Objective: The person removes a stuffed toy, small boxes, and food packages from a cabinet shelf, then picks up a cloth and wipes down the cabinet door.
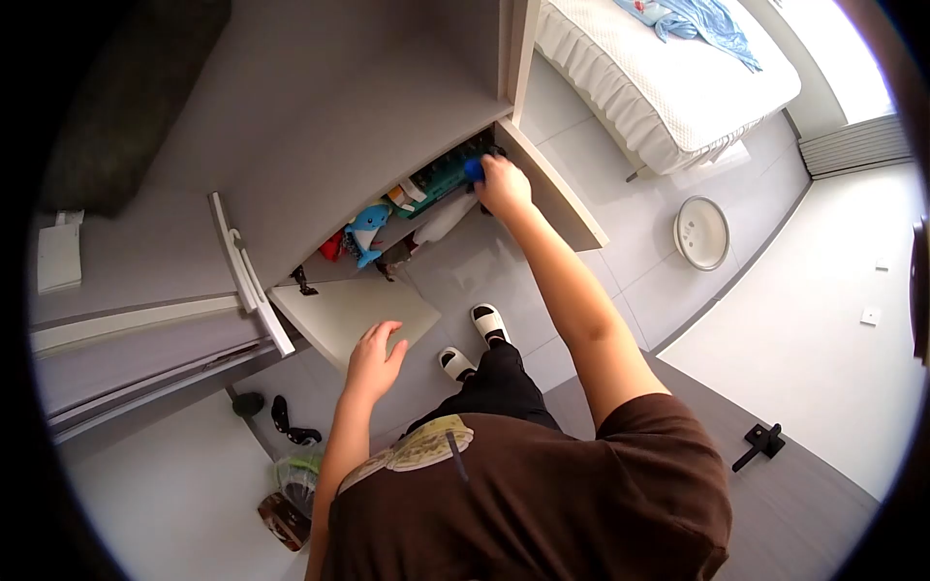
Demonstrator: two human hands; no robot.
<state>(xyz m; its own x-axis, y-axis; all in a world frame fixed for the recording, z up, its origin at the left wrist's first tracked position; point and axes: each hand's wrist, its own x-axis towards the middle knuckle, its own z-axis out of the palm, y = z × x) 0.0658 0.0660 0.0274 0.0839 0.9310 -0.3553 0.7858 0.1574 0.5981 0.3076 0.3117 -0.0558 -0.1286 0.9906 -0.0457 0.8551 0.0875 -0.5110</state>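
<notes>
My right hand [506, 186] reaches into the open low cabinet at its right end. Its fingers are closed on a small blue object [474, 169], whose kind I cannot make out. Beside it in the cabinet is a teal box [444, 182] with dark contents. Further left lie a blue dolphin plush toy [365, 232] and something red [332, 247]. A white bundle [444, 219] sits low near the front. My left hand [376, 360] hangs with parted fingers over the inside of the left cabinet door [354, 308], holding nothing.
The right cabinet door [557, 189] stands swung out. A white clothes hanger [247, 266] lies on the shelf above at left. A bed [668, 77] and a white basin [701, 233] are at the right. Black shoes [291, 422] and bags [298, 479] lie at lower left.
</notes>
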